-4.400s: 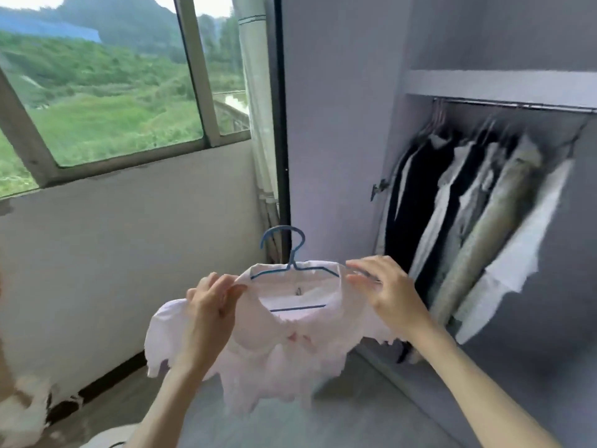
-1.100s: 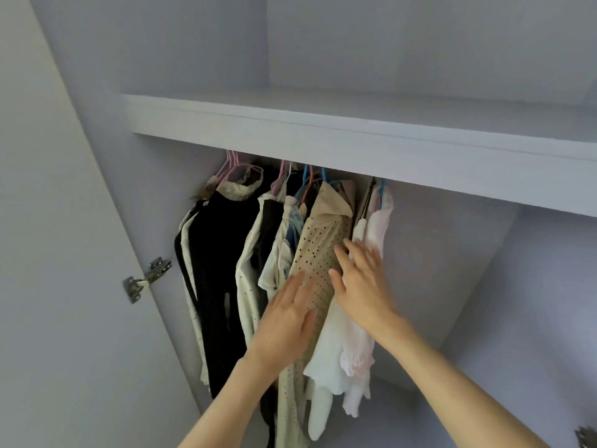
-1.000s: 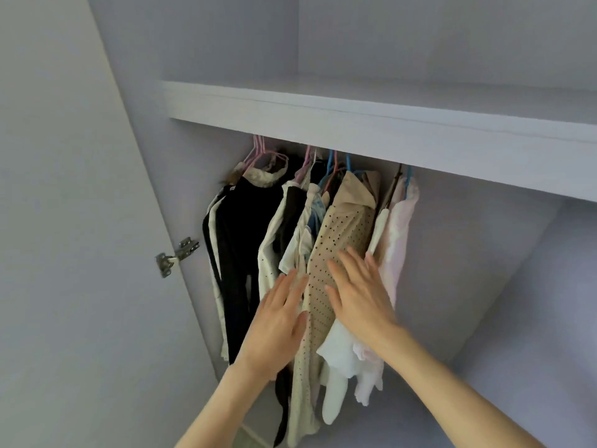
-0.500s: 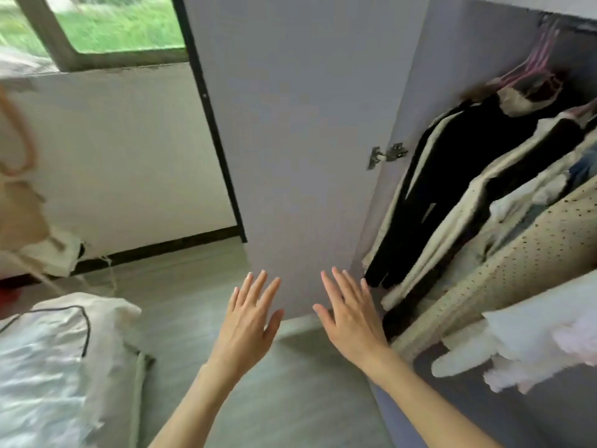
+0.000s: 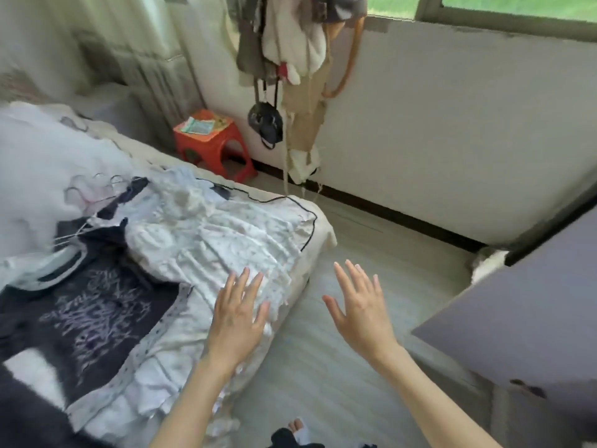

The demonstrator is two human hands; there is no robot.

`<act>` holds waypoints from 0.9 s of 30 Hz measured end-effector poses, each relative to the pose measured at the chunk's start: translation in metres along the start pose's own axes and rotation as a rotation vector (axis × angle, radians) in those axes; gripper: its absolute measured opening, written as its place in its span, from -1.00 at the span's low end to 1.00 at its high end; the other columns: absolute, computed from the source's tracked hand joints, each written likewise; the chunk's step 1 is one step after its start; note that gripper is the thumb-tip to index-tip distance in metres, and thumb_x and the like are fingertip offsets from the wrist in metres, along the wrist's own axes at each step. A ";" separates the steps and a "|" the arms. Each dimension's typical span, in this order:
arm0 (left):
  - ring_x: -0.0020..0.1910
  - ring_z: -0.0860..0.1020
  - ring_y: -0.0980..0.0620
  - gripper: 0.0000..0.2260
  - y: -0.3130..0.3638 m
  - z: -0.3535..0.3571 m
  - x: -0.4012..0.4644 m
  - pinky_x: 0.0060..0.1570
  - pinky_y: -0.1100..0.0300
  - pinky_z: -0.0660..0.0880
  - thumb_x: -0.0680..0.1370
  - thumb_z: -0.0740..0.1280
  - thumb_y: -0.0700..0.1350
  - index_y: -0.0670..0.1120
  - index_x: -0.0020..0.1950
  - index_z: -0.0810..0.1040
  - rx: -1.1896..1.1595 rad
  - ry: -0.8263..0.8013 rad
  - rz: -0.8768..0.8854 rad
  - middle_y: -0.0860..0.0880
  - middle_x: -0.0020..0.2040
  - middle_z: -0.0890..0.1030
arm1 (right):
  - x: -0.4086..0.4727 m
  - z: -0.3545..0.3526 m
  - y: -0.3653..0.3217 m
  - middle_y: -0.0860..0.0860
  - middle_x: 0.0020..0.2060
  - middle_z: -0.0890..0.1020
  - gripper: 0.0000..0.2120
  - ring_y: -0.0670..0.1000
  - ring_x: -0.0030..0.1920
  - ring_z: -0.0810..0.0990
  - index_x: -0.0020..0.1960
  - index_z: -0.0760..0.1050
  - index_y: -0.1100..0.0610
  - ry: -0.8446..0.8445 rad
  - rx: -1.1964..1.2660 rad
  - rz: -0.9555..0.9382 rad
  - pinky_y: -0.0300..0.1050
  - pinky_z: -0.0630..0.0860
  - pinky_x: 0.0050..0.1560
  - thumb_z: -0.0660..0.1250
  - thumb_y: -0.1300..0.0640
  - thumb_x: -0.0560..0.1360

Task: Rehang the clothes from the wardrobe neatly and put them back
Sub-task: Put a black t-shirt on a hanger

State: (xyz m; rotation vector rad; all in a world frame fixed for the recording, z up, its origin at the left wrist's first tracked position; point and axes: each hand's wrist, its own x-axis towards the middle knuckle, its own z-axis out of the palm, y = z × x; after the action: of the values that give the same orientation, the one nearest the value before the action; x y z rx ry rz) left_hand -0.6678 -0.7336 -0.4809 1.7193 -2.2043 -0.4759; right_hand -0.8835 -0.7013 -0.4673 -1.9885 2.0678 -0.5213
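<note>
A white frilly garment point(image 5: 213, 240) lies spread over the corner of the bed point(image 5: 318, 227). Beside it on the left lies a black top with a pale print point(image 5: 93, 315). Thin wire hangers point(image 5: 93, 192) lie further up the bed, blurred. My left hand point(image 5: 237, 315) hovers with straight, spread fingers over the lower edge of the white garment. My right hand point(image 5: 360, 307) is held out over the floor, fingers spread, holding nothing. The wardrobe door point(image 5: 523, 321) stands open at the right.
A red plastic stool point(image 5: 213, 143) stands by the wall beyond the bed. Bags and clothes point(image 5: 290, 59) hang from above near the window. Pale wooden floor point(image 5: 371, 237) runs between bed and wardrobe door. Curtains hang at the upper left.
The view has swung left from the wardrobe to the bed. Both hands left the hanging clothes and now reach, empty and spread, toward the garments on the bed.
</note>
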 end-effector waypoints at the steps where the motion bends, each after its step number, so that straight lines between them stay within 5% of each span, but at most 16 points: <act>1: 0.51 0.00 -0.07 -0.35 -0.017 -0.008 -0.007 0.42 0.07 -0.05 0.45 -0.15 0.22 -0.01 0.48 0.19 -0.007 0.019 -0.058 -0.06 0.51 0.15 | 0.009 0.011 -0.017 0.15 0.40 0.33 -0.46 0.17 0.44 0.24 0.44 0.26 0.14 -0.029 0.015 -0.052 0.09 -0.01 0.40 0.26 -0.02 0.54; 6: 0.51 -0.15 0.02 -0.53 -0.091 -0.038 -0.046 0.42 0.16 -0.13 0.62 0.06 0.04 0.03 0.51 0.05 -0.008 0.106 -0.329 -0.01 0.54 0.00 | 0.048 0.055 -0.095 0.12 0.43 0.29 -0.46 0.13 0.46 0.18 0.47 0.21 0.12 -0.146 0.060 -0.310 0.03 -0.10 0.40 0.21 -0.06 0.56; 10: 0.44 -0.24 0.16 -0.38 -0.132 -0.052 -0.069 0.38 0.19 -0.20 0.51 -0.15 0.26 0.03 0.51 0.05 0.007 0.136 -0.499 0.05 0.52 -0.04 | 0.074 0.084 -0.143 0.07 0.47 0.21 -0.38 0.08 0.49 0.09 0.50 0.13 0.08 -0.259 0.038 -0.452 0.04 -0.12 0.45 -0.04 -0.23 0.54; 13: 0.44 -0.22 0.16 -0.48 -0.158 -0.057 -0.069 0.43 0.16 -0.17 0.58 -0.05 0.19 0.02 0.51 0.07 -0.018 0.164 -0.612 0.03 0.53 -0.03 | 0.097 0.103 -0.170 0.03 0.50 0.09 -0.43 0.04 0.51 -0.01 0.52 0.02 0.05 -0.355 0.047 -0.518 0.01 -0.19 0.46 -0.01 -0.18 0.59; 15: 0.42 -0.23 0.18 -0.36 -0.172 -0.059 -0.063 0.41 0.18 -0.18 0.49 -0.17 0.27 0.02 0.51 0.08 -0.025 0.203 -0.654 0.03 0.53 -0.02 | 0.117 0.116 -0.183 0.00 0.52 0.03 -0.42 0.00 0.51 -0.08 0.52 -0.06 0.01 -0.396 0.031 -0.555 -0.05 -0.26 0.45 -0.04 -0.20 0.59; 19: 0.43 -0.22 0.17 -0.27 -0.204 -0.060 -0.044 0.38 0.18 -0.20 0.41 -0.26 0.28 0.01 0.51 0.10 -0.043 0.211 -0.756 0.01 0.53 0.00 | 0.161 0.145 -0.211 0.00 0.50 0.13 -0.33 0.01 0.51 0.01 0.52 -0.01 0.01 -0.446 0.036 -0.626 -0.08 -0.26 0.43 -0.19 -0.30 0.51; 24: 0.51 -0.13 -0.01 -0.53 -0.245 -0.064 -0.015 0.44 0.10 -0.10 0.62 0.06 0.07 -0.02 0.51 0.11 -0.117 0.215 -0.897 -0.03 0.53 0.03 | 0.216 0.188 -0.250 0.01 0.50 0.11 -0.23 0.02 0.51 -0.01 0.52 -0.01 0.02 -0.538 -0.019 -0.717 0.04 -0.15 0.50 -0.31 -0.31 0.40; 27: 0.51 -0.12 -0.01 -0.55 -0.280 -0.071 0.000 0.45 0.07 -0.08 0.63 0.09 -0.01 -0.02 0.51 0.11 -0.134 0.228 -0.934 -0.02 0.53 0.03 | 0.242 0.215 -0.281 0.04 0.50 0.13 -0.33 0.04 0.51 0.02 0.52 0.02 0.04 -0.591 -0.068 -0.758 0.01 -0.15 0.47 -0.18 -0.28 0.51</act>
State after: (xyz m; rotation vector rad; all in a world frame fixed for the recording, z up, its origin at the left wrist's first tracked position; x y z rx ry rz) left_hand -0.3937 -0.8019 -0.5395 2.4918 -1.0804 -0.5609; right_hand -0.5544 -0.9678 -0.5300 -2.5304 0.9748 0.0479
